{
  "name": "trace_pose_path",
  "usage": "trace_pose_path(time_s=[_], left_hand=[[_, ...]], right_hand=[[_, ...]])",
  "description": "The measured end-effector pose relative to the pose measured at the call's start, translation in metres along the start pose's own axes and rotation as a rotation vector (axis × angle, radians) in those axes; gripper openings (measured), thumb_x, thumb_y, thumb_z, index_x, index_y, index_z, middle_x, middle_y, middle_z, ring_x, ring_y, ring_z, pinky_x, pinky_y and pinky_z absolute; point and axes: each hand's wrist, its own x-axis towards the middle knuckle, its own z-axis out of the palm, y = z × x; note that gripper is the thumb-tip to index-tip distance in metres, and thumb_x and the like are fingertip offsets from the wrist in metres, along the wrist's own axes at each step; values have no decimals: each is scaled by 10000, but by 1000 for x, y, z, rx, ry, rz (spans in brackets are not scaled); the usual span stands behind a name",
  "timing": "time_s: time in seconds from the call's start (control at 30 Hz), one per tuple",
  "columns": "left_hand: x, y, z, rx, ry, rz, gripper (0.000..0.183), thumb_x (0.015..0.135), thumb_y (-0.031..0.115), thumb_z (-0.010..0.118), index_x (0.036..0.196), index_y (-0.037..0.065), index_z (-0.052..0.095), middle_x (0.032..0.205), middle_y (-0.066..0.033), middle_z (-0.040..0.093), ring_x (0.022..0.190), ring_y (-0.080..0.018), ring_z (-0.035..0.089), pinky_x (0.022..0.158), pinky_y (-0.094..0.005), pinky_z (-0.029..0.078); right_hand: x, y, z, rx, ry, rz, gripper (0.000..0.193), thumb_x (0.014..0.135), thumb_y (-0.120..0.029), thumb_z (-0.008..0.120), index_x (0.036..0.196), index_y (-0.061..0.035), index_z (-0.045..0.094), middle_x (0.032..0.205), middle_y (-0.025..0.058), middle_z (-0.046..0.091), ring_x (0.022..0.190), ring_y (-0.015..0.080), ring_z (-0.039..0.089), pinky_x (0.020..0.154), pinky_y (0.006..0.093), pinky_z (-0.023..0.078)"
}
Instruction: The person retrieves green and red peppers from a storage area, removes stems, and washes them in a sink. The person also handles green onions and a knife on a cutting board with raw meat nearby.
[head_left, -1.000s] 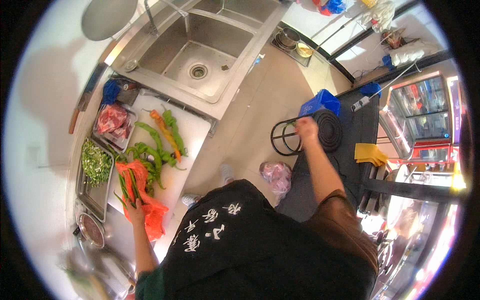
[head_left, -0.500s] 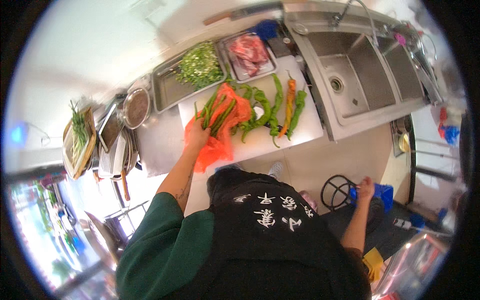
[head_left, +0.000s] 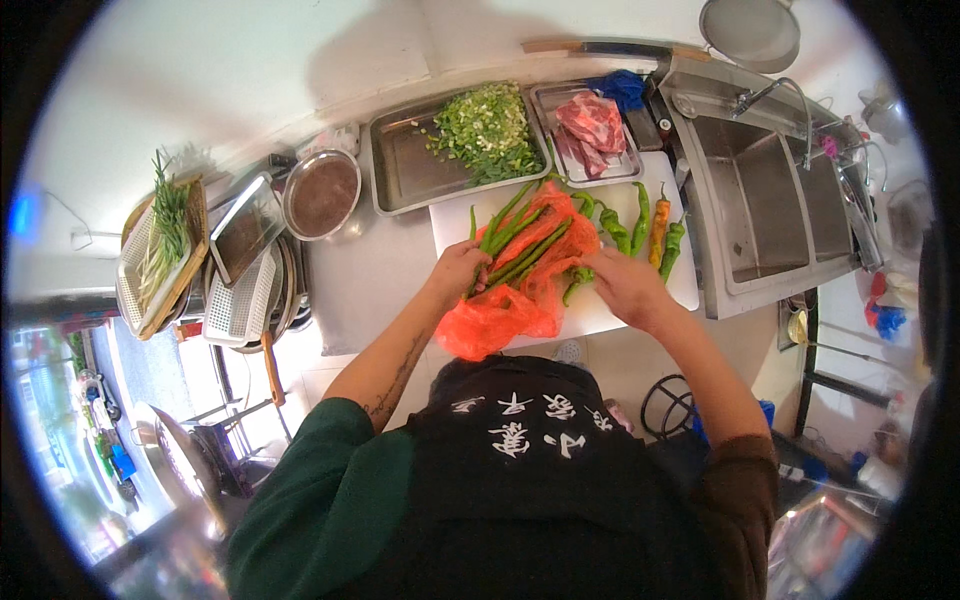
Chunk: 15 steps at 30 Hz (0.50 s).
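A rectangular steel tray [head_left: 403,168] of chopped greens [head_left: 490,132] lies at twelve o'clock, a smaller metal tray [head_left: 552,122] of raw red meat [head_left: 591,122] at one, a two-basin steel sink [head_left: 738,195] at two, a white perforated basket [head_left: 240,303] at nine and a round steel bowl [head_left: 321,236] with brownish contents [head_left: 322,194] at ten.

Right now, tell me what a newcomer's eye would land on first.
Probably the bright orange-red bag between the left fingers and right fingers, with long green vegetables among its folds, partly on the white board. Then perhaps raw meat in a tray beyond the bag, right of chopped greens in a bigger tray.
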Motion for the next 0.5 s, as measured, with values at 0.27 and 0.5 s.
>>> trace_pose_path(time_s=[0.27, 0.5], left_hand=[[-31, 33, -16, 286, -264, 142, 316, 981, 148, 583, 1253, 5, 660, 913, -50, 664, 762, -113, 592, 668, -259, 493], [-42, 33, -17, 392, 161, 493, 326, 1011, 218, 610, 1219, -25, 676, 969, -50, 701, 862, -127, 628, 783, -286, 520]], right_hand=[[112, -78, 103, 0, 187, -132, 521, 857, -42, 581, 1371, -111, 535, 1371, 151, 561, 1217, 392, 581, 978, 451, 505], [109, -50, 68, -24, 518, -143, 360, 800, -34, 624, 1152, -104, 647, 1020, 114, 657, 967, 370, 643, 852, 489, 512]])
